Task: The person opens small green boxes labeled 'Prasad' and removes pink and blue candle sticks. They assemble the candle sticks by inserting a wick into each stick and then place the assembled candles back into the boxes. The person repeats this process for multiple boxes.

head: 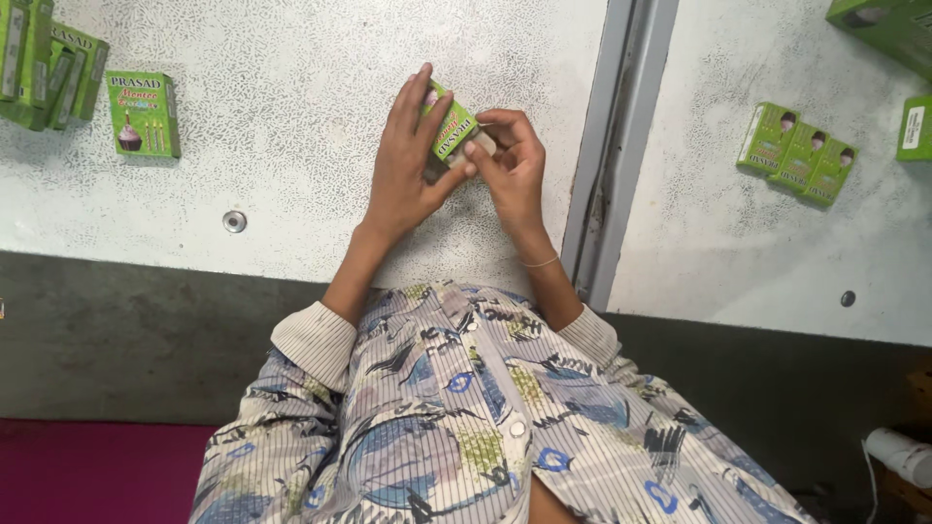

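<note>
Green box [144, 114] far left, stacked green boxes [44, 63] beside it, three boxes [798, 153] right (side by side), metal divider [616, 146] between.

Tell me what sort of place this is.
Probably a small packing workshop: both hands, left hand and right hand, hold a small green carton over a speckled worktable, with identical cartons lying around.

Green box [449, 129], white speckled table [291, 146], striped patterned shirt [466, 408].

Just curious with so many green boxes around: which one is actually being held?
The small green box between the left hand and right hand; the others lie untouched on the table.
</note>
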